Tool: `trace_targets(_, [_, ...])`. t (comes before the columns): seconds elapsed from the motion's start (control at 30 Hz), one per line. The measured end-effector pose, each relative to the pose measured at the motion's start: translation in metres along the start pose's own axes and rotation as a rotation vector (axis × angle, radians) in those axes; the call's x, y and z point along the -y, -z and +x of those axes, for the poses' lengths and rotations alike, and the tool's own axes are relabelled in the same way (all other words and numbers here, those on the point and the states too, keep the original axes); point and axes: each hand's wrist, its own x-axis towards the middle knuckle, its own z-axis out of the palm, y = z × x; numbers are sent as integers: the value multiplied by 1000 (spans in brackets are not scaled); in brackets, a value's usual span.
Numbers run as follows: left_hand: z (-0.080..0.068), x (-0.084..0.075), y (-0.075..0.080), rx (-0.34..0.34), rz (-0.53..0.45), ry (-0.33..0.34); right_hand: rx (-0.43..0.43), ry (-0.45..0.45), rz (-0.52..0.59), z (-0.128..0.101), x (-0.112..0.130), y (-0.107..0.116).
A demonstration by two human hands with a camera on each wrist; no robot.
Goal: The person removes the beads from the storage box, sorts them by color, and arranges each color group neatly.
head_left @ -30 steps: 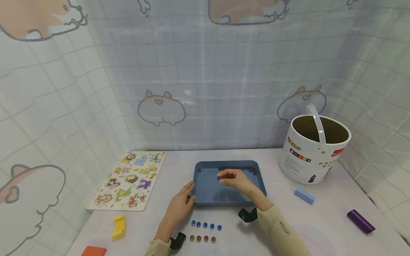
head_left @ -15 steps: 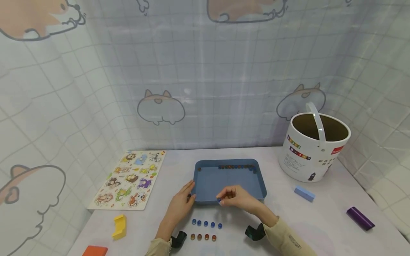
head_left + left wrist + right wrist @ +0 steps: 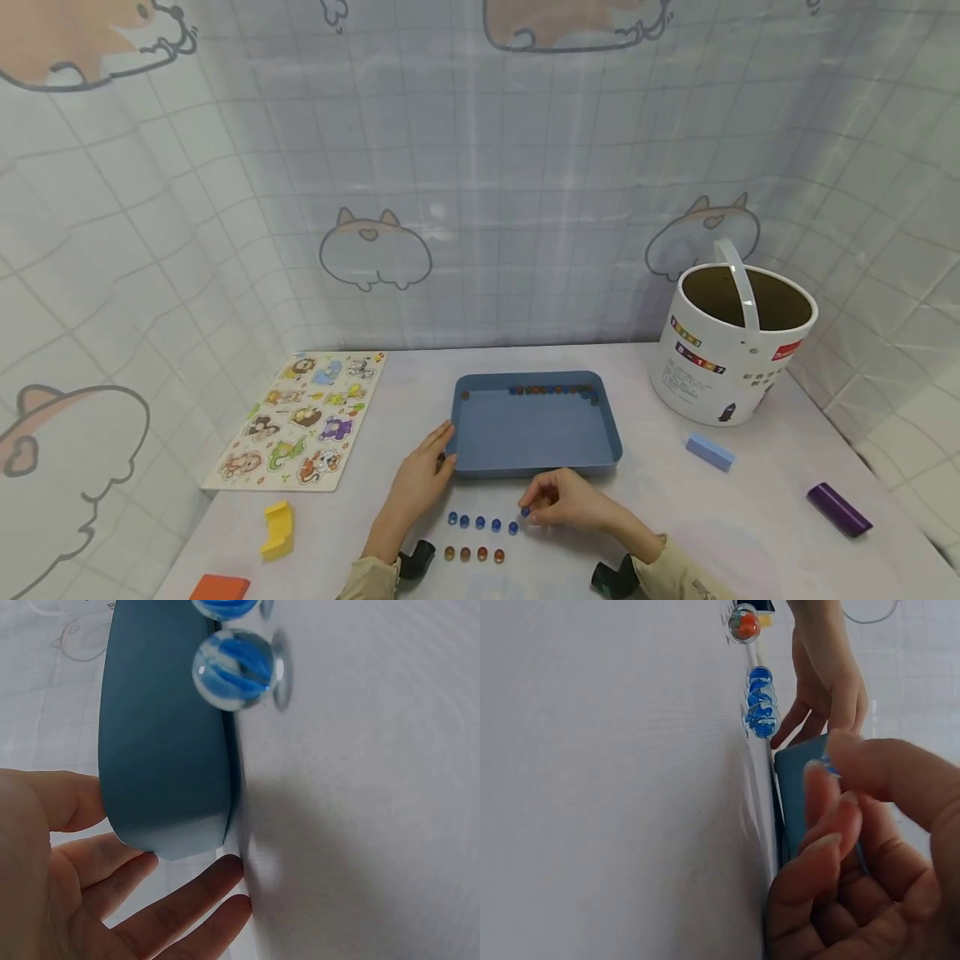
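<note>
Head view: right hand (image 3: 566, 502) pinches a blue marble (image 3: 526, 512) between thumb and fingertips, low over the table (image 3: 750, 517), just right of the row of blue marbles (image 3: 482, 523) and just in front of the blue tray (image 3: 534, 425). A row of orange-brown marbles (image 3: 473, 553) lies nearer the person than the blue row. Left hand (image 3: 418, 485) has fingers extended, tips resting against the tray's near-left corner. More marbles line the tray's far wall (colours hard to tell). Far left of the left hand: animal puzzle board (image 3: 303, 421), yellow block (image 3: 277, 530), orange block (image 3: 219, 588). Far right of the right hand: white bucket (image 3: 731, 346), light blue block (image 3: 710, 452), purple block (image 3: 838, 509).

Left wrist view: left hand (image 3: 90, 885), fingers spread and straight, touching the tray (image 3: 161, 742) at its corner; a blue-and-white swirled marble (image 3: 232, 669) sits on the table just beyond it.

Right wrist view: right hand (image 3: 855, 855), fingers curled, thumb and forefinger pinching the blue marble (image 3: 828, 766) (only a sliver shows). Beyond it the blue row (image 3: 761, 703), an orange marble (image 3: 744, 624), and the left hand (image 3: 826, 671) at the tray (image 3: 799, 799).
</note>
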Motion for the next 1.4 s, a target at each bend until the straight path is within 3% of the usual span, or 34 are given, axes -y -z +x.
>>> trace_targets(0.27, [0,2,-1,1,0,3,-23,32,-228,1,-3,-4])
trace_targets(0.5, [0,1,0,2,-7,3,-7,49,-284,2,-1,-2])
trace_targets(0.6, [0,1,-1,4,-11,5,8,48,-264,0,6,3])
trace_targets(0.83, [-2,-1,0,2,-13,-6,67,78,-49,0,35,26])
trace_targets(1.07, [-1,0,1,-16,-14,-15,-31,136,-88,27,63,65])
trace_targets(1.23, [-1,0,0,-12,-19,-18,-105,60,-52,57,74,89])
trace_targets(1.4, [-1,1,-1,-12,-23,-16,-174,11,-34,89,70,102])
